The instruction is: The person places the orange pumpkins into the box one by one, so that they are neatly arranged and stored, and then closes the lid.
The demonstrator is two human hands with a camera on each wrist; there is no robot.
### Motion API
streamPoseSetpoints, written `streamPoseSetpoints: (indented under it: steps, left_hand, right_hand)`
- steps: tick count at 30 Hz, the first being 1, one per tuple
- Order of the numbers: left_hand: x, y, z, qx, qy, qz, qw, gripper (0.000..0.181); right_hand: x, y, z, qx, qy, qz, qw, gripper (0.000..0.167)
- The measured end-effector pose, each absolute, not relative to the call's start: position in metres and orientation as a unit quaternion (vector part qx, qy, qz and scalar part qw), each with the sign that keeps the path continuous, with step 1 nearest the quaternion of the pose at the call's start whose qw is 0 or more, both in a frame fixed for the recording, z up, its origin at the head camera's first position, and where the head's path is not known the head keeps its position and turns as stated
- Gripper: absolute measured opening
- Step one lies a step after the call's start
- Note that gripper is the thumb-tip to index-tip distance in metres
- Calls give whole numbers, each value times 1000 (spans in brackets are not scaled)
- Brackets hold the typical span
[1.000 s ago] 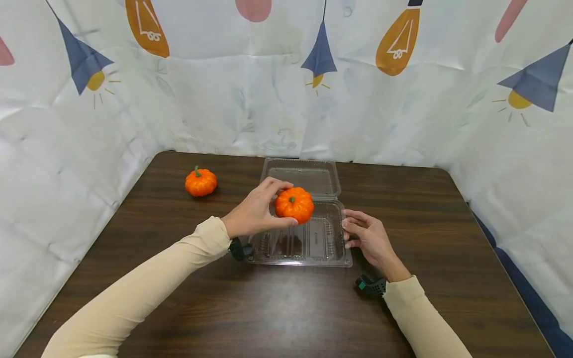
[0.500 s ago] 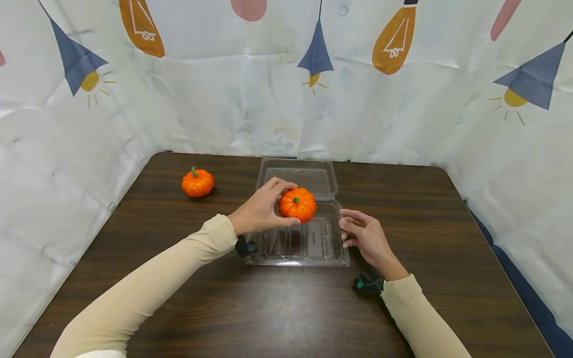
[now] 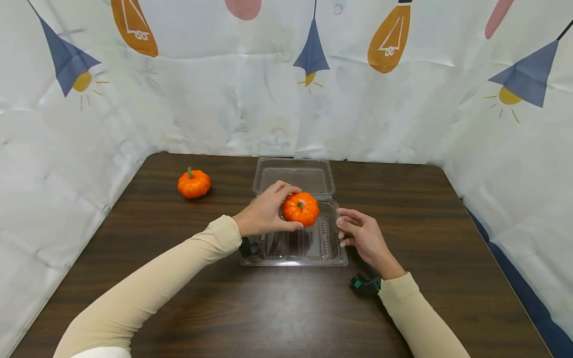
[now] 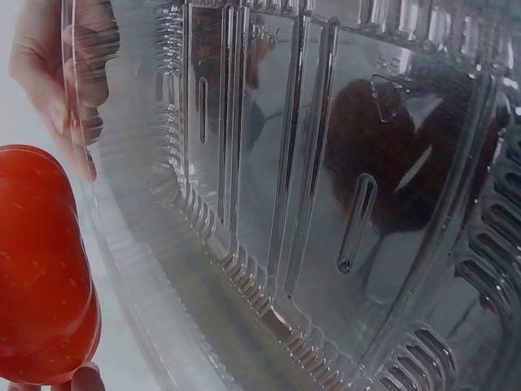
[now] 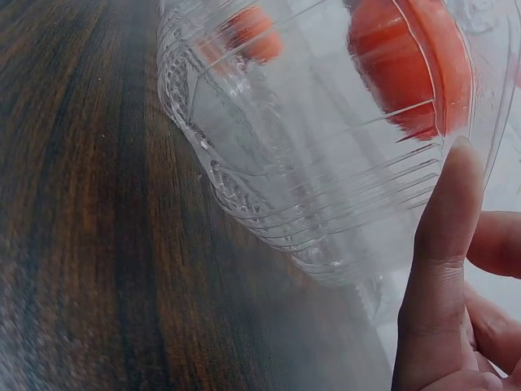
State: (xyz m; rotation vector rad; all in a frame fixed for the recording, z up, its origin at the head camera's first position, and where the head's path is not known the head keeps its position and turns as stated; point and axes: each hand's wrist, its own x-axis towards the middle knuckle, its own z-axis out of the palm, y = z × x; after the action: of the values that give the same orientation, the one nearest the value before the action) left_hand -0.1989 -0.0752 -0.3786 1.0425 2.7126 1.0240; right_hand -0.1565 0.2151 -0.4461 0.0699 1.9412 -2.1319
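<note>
My left hand [image 3: 270, 209] grips a small orange pumpkin [image 3: 301, 209] with a green stem, thumb on the near side and fingers on the far side. The pumpkin is held above the base of a clear plastic clamshell container [image 3: 326, 236], whose lid [image 3: 295, 175] lies folded back. My right hand [image 3: 364, 241] pinches the container's right rim; the right wrist view has the thumb [image 5: 444, 236] against the clear wall. Through that wall the pumpkin [image 5: 407, 65] shows orange. At the left edge of the left wrist view, the held pumpkin [image 4: 41, 269] is partly cut off.
A second small orange pumpkin [image 3: 194, 184] stands on the dark wooden table [image 3: 286, 308], left of the container. White fabric [image 3: 201, 99] printed with lamps and bulbs hangs behind the table and at both sides. A black band is on each wrist.
My left hand has carried the pumpkin a little to the right and slightly nearer over the container's base. My right hand stays on the rim. The head view has shifted slightly.
</note>
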Motion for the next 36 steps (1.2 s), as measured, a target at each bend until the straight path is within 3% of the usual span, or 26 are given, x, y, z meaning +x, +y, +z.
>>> streamPoseSetpoints:
  steps: [36]
  left_hand:
    - [-205, -46, -404, 399, 867, 290, 68, 79]
  right_hand:
    - [-157, 214, -443, 29, 664, -736, 128, 49]
